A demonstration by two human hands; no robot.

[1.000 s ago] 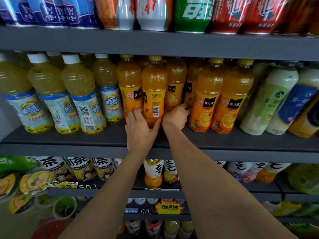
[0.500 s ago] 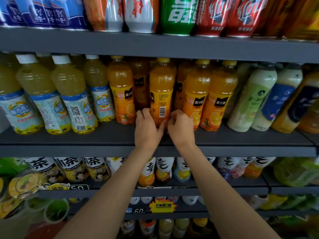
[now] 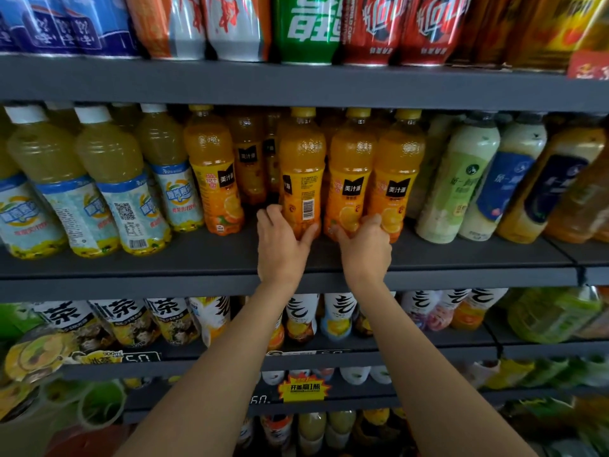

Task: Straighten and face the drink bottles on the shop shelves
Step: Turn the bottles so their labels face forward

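Note:
A row of orange juice bottles stands on the middle shelf (image 3: 197, 258). My left hand (image 3: 281, 245) grips the base of one orange juice bottle (image 3: 301, 173) whose barcode side faces out. My right hand (image 3: 364, 249) grips the base of the neighbouring orange bottle (image 3: 351, 173), whose front label faces out. A third orange bottle (image 3: 397, 173) stands just right of it, and another orange bottle (image 3: 214, 173) stands to the left with a gap between. More orange bottles stand behind in shadow.
Pale yellow bottles with blue labels (image 3: 99, 179) fill the shelf's left part, milky green and blue-labelled bottles (image 3: 461, 179) its right. Cans (image 3: 306, 24) line the shelf above. Tea bottles (image 3: 125, 318) fill the shelf below.
My right hand has moved from the barcode bottle's base to the neighbouring bottle on the right. The left hand still holds the barcode bottle, which stands close to its right neighbours.

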